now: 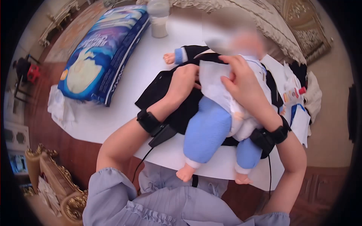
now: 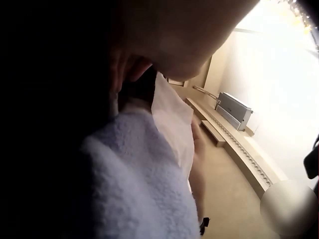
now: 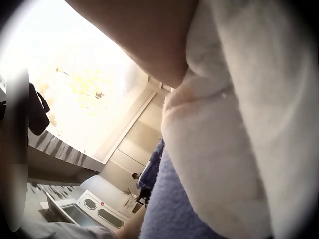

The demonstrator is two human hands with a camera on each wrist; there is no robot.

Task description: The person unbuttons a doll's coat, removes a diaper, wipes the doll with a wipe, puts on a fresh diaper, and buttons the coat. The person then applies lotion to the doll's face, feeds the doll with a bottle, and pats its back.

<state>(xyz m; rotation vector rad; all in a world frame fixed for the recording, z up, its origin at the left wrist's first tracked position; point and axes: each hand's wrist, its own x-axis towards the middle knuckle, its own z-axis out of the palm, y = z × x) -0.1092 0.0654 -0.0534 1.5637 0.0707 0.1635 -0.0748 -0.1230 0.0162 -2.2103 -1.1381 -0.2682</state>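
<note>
A baby doll (image 1: 209, 126) in blue trousers and a white top lies on its back, feet towards me. A white diaper (image 1: 214, 78) is drawn up over its front, between the legs, with its upper part raised as a pale flap. My left hand (image 1: 183, 84) has curled fingers pinching the flap's left edge; the fingertips are partly hidden. Over the diaper's other side, my right hand (image 1: 245, 84) rests with thumb and forefinger spread apart. In the right wrist view the puffy diaper (image 3: 214, 149) shows close up, beside the blue trouser leg (image 3: 172, 199).
Black cloth (image 1: 160, 87) lies under the doll on a white-covered table (image 1: 126, 84). At the back left are a large blue diaper pack (image 1: 102, 52) and a pale container (image 1: 158, 22). A red-capped bottle (image 1: 292, 95) and crumpled cloths are on the right.
</note>
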